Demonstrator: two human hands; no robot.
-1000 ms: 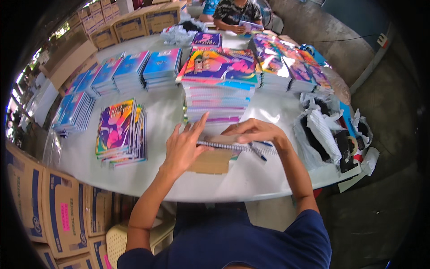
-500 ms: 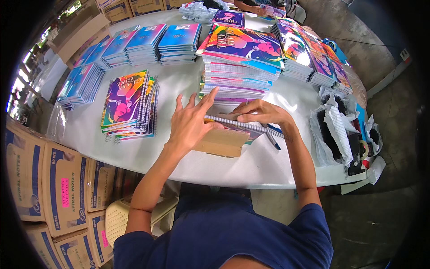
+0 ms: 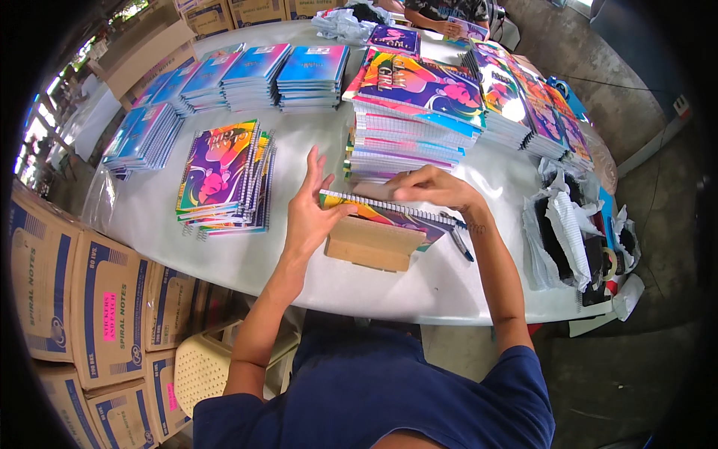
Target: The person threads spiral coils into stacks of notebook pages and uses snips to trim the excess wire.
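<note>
Spiral notebook (image 3: 389,213) between both hands

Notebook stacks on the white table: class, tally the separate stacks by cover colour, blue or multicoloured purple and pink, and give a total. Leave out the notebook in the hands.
Blue-cover stacks: 5, from the far left one to the one nearest the centre.
Multicoloured purple and pink stacks: 3, the low stack at left, the tall centre stack, and the overlapping row at right, counted as one.
Total: 8 stacks.
</note>
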